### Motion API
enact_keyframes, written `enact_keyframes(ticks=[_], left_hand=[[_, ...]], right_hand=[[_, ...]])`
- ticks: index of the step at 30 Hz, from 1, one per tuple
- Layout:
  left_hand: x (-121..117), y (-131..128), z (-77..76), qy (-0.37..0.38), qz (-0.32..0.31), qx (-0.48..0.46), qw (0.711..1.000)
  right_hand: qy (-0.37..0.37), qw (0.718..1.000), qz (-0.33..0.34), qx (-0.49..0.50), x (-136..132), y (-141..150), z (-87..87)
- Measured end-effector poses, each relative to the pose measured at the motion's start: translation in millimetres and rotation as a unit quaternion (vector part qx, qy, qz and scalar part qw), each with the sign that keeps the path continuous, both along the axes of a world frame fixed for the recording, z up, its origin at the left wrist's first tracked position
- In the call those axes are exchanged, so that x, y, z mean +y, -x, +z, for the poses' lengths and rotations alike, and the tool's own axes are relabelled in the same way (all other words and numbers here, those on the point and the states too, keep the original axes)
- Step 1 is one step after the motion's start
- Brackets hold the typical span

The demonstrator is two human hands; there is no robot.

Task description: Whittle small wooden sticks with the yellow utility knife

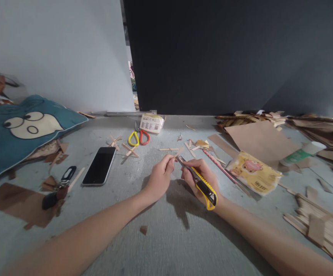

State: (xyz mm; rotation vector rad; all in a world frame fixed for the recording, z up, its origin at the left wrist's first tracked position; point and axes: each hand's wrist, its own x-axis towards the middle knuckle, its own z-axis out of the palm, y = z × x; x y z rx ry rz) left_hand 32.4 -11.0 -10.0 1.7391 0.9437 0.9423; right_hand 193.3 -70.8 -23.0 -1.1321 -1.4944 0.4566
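My right hand (202, 177) is closed around a yellow and black box cutter (202, 182), its tip pointing up and left. Facing it, my left hand (160, 176) pinches a small wooden craft stick (179, 151) between thumb and fingers. The cutter's tip is close to this stick; whether the blade touches it I cannot tell. Just beyond the hands lie a flat craft stick (168, 149) and several short stick pieces (189, 148). Two crossed-stick shapes (130, 150) rest left of them, near scissors (138, 138) with one yellow and one red handle.
A phone (99, 166) and keys (57, 193) lie at left, beside a blue cushion (34, 132). A white packet (151, 123) stands behind the scissors. At right are a yellow packet (254, 172), brown cardboard (258, 142), a green-white tube (302, 153) and a stick bundle (324, 226).
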Motion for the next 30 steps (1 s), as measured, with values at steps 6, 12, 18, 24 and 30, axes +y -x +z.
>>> enact_keyframes(ticks=[6,12,18,24,30], left_hand=[[-1,0,3.0,0.000,0.004,-0.002,1.000],[2,-1,-4.7,0.041,0.004,-0.030,0.999],[0,0,1.6,0.022,0.008,-0.009,1.000],[-2,1,4.2,0.041,0.006,-0.010,0.999],[-1,-1,6.1,0.085,-0.014,-0.034,0.996]], right_hand=[[0.010,0.999,0.000,0.033,-1,1,-1.3],[0.024,0.995,0.040,0.088,-1,2,-0.7],[0.024,0.996,0.025,0.077,-1,1,-2.5],[0.052,0.990,0.026,0.131,1,2,1.2],[0.069,0.983,0.035,0.164,-1,3,18.2]])
